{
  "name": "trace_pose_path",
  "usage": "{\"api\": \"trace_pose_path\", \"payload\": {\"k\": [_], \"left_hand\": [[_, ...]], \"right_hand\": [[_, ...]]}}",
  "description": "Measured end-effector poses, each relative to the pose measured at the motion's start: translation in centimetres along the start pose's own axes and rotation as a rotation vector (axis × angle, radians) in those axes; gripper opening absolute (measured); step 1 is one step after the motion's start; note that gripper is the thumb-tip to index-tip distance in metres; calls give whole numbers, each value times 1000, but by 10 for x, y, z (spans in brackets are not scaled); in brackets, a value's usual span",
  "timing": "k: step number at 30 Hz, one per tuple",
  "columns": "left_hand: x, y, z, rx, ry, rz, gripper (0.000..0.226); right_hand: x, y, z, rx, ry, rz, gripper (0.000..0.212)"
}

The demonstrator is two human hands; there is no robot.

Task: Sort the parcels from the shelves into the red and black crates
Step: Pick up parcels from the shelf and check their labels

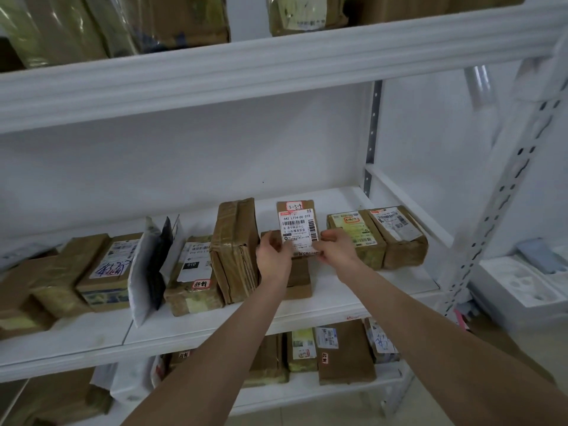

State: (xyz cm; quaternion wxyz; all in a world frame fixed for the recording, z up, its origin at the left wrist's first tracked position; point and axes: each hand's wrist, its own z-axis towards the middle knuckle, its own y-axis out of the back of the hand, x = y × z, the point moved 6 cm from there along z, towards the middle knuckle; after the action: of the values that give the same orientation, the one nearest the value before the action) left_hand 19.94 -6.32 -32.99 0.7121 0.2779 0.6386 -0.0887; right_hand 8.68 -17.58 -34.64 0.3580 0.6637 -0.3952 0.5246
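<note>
I have both hands on one small cardboard parcel [296,224] over the middle shelf [338,299]. The left hand [273,256] grips its lower left edge and the right hand [335,250] its lower right, fingers curled round it. The parcel is upright, barcode label toward me (the handwritten tag reads 3-3-9). A tall taped box [235,250] stands at its nine o'clock, a yellow-labelled box [356,238] at three.

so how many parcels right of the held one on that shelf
2: a yellow-labelled box next to the held parcel, then a white-labelled box at the row's end; none seems hidden.
</note>
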Motion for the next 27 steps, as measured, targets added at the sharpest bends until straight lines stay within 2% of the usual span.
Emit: {"api": "trace_pose_path", "payload": {"k": [3, 6, 9, 13, 17, 22, 25, 27], "left_hand": [[-7, -7, -3, 70, -21, 20, 47], [-13, -14, -6, 105, -23, 1, 48], [-16, -24, -5, 139, -31, -4, 47], [-26, -40, -5, 223, -40, 49, 46], [-23, -46, -7, 266, -167, 363, 50], [1, -54, -18, 368, -207, 566, 53], [4, -51, -24, 379, -255, 632, 51], [-11, -42, -27, 304, -341, 626, 48]], "right_hand": [[6, 4, -6, 30, 26, 82, 24], [11, 12, -10, 15, 67, 79, 28], [15, 23, -9, -12, 88, 61, 24], [26, 48, -5, -141, 137, -27, 20], [33, 84, 8, -333, 155, -259, 25], [33, 85, 19, -262, 155, -722, 26], [44, 73, 13, -293, 284, -875, 34], [55, 51, 2, -236, 426, -891, 33]]}}
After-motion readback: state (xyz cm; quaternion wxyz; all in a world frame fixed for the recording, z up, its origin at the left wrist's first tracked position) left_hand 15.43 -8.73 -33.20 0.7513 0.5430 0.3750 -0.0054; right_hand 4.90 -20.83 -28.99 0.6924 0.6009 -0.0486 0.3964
